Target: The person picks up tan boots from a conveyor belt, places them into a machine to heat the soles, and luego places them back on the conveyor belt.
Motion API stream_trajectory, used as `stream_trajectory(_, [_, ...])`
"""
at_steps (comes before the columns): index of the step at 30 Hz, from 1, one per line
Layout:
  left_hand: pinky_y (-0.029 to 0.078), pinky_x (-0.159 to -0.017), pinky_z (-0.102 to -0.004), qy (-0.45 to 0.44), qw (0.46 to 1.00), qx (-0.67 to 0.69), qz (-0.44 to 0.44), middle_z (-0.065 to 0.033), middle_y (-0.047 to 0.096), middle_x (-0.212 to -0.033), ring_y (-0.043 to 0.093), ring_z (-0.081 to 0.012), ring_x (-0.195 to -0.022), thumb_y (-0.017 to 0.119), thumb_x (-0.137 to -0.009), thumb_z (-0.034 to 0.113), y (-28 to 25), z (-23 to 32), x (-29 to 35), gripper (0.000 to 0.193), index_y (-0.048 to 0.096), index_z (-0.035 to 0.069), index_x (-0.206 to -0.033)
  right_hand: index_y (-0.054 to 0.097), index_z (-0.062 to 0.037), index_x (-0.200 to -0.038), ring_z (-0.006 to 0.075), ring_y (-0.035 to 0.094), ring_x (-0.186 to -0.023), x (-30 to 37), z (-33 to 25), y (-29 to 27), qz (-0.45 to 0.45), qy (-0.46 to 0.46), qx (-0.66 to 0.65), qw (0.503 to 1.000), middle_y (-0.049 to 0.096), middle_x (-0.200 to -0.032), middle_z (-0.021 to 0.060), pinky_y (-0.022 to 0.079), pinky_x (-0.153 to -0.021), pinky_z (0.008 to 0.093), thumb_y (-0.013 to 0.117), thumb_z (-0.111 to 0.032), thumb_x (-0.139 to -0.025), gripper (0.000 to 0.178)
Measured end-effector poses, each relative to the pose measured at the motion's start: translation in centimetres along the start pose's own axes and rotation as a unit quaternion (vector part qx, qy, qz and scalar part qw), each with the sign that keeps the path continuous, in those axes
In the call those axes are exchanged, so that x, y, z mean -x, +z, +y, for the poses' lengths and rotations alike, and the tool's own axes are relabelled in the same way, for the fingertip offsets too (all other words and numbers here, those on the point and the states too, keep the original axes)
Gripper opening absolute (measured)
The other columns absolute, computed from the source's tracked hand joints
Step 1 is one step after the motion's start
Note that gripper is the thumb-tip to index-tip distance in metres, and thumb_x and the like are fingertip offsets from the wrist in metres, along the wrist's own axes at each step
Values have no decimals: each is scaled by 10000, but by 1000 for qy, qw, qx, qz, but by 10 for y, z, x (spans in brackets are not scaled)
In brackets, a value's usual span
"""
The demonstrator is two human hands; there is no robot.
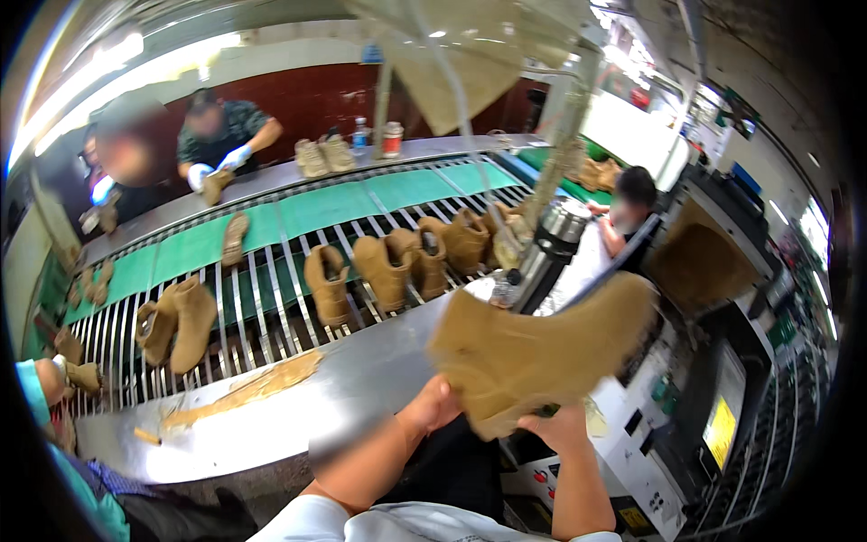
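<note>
I hold up a tan ankle boot (533, 361) in front of me, lying on its side with its toe toward the right; it is slightly smeared by motion. My left hand (435, 405) grips it at its lower left, most of the fingers hidden behind it. Below the boot, my right hand (562, 428) is closed on its lower edge, thumb in sight. Just beyond it stands a steel flask (553, 242) with a dark top. Several more tan boots (384, 271) stand upright on the slatted conveyor (271, 307).
A bare metal ledge (361, 366) with a brown-stained strip (244, 390) runs along my side. On my right is a machine (704, 262) with an open dark box. Co-workers sit across the conveyor, one gloved hand (237, 157) at a shoe. A post (542, 181) rises beyond the flask.
</note>
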State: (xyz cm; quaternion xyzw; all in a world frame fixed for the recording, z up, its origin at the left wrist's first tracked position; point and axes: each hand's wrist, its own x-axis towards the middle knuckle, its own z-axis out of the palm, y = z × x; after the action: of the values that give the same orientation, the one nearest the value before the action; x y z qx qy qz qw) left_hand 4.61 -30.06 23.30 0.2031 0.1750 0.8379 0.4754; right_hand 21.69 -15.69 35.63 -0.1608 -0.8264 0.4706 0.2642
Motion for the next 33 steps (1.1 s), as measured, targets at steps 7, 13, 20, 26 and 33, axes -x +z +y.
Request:
stream_trajectory(7, [409,-1027,-479,261,907,90,318,-168,535,-1289,514,-352,-1177,692,-710,322,-86,104,144,744,424,27,-1339,644,38,-790,95,538,-564,-14,50,50,-58,95,-40,993,602,-622,60,431,-539,255,693,-159,-806,204])
stream_trajectory(13, [444,-984,-432,367,820,-76,433,-140,570,-1214,552,-300,-1115,655,-760,109,-144,214,173,575,460,4,-1290,668,-64,-763,260,650,-635,23,185,138,-128,131,181,966,661,-681,108,494,-594,352,704,-254,-745,194])
stream_trajectory(20, [491,-849,-363,336,582,-481,563,-138,621,-1073,609,-260,-983,796,-663,149,-237,255,74,497,583,17,-1092,575,-85,-656,307,578,-651,36,188,194,-66,-19,342,937,568,-668,81,466,-583,421,674,-170,-682,133])
stream_trajectory(26, [438,-966,-394,297,443,-694,483,-192,559,-1217,528,-337,-1162,784,-648,223,-241,218,52,629,556,17,-1197,512,-63,-617,304,480,-530,37,196,181,-43,49,268,961,428,-544,99,392,-515,410,650,-97,-640,143])
stream_trajectory(33, [455,-857,-434,337,290,-724,527,-175,615,-1009,567,-350,-962,637,-717,90,-241,348,175,333,611,17,-1041,606,-104,-728,317,573,-661,38,183,180,-84,68,314,943,617,-731,95,468,-626,425,665,-237,-735,146])
